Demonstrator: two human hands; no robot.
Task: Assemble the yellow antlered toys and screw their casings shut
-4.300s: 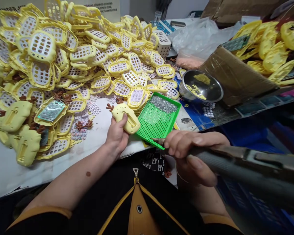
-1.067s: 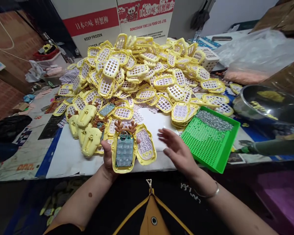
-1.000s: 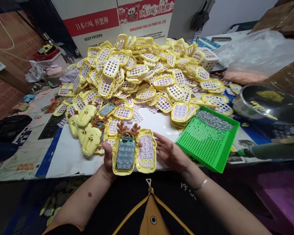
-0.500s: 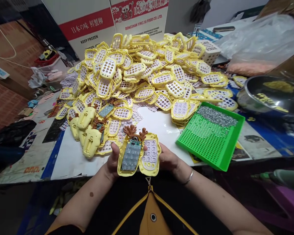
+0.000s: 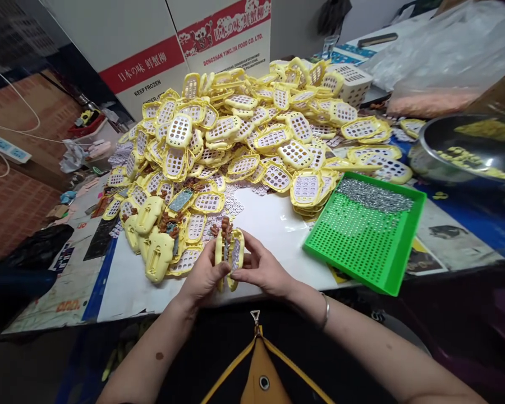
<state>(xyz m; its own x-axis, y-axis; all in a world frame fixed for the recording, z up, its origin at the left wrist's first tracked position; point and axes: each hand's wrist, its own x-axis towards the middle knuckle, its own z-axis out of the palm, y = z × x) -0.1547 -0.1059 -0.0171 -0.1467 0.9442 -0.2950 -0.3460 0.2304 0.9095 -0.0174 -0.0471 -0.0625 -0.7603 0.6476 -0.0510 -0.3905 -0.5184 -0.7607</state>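
My left hand (image 5: 202,278) grips a yellow toy-phone half with brown antlers (image 5: 222,248) and a circuit board, held on edge at the table's near side. My right hand (image 5: 261,270) grips the other yellow half, the keypad shell (image 5: 237,255), on edge too. The two halves face each other, nearly closed together like a book, between both hands. A big heap of yellow keypad shells (image 5: 244,129) lies behind them on the table.
A green perforated tray (image 5: 364,230) with small metal screws at its far end sits to the right. A steel bowl (image 5: 467,151) with yellow bits is beyond it. Yellow back covers (image 5: 154,247) lie at the left. Cardboard boxes (image 5: 172,50) stand behind.
The power screwdriver left my right hand. My left hand turned the phone half board-up, my right took the keypad shell beside it, and both halves have swung up towards each other.
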